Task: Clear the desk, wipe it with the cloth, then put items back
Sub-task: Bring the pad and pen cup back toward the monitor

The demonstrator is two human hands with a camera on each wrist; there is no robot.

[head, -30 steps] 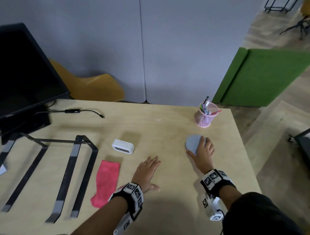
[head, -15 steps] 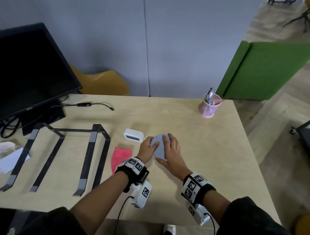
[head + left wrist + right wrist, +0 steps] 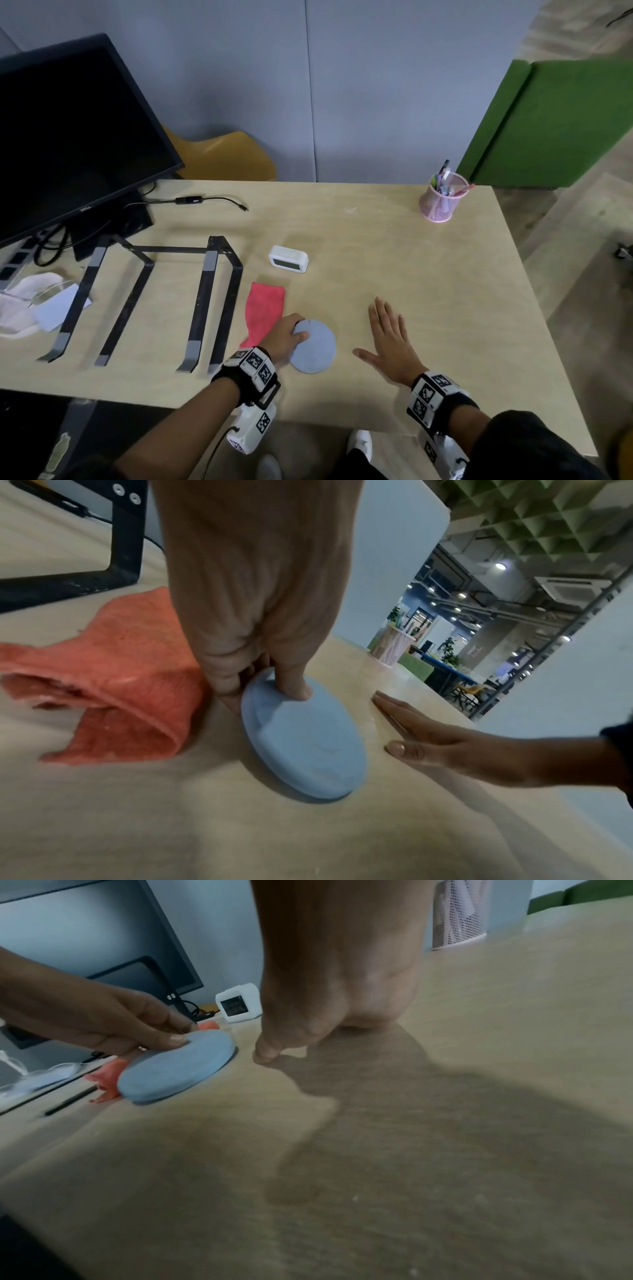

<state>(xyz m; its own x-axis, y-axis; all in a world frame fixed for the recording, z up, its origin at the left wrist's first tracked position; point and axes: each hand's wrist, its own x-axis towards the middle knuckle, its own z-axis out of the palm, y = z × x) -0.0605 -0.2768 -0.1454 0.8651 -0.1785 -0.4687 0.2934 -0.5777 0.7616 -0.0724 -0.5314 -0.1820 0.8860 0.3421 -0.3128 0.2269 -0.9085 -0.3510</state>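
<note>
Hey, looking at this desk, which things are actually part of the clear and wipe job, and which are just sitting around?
Part of the job:
pink cloth
blue round disc, gripped by the left hand
white digital clock
pink pen cup
desk

Just lying about:
monitor
black metal stand
adapter cable
yellow chair

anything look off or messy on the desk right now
Only small things. The pink cloth lies crumpled, one end curled over, beside the black metal stand. The round blue-grey disc is tilted, one edge lifted off the wooden desk in the left hand grip. Nothing spilled or broken.
</note>
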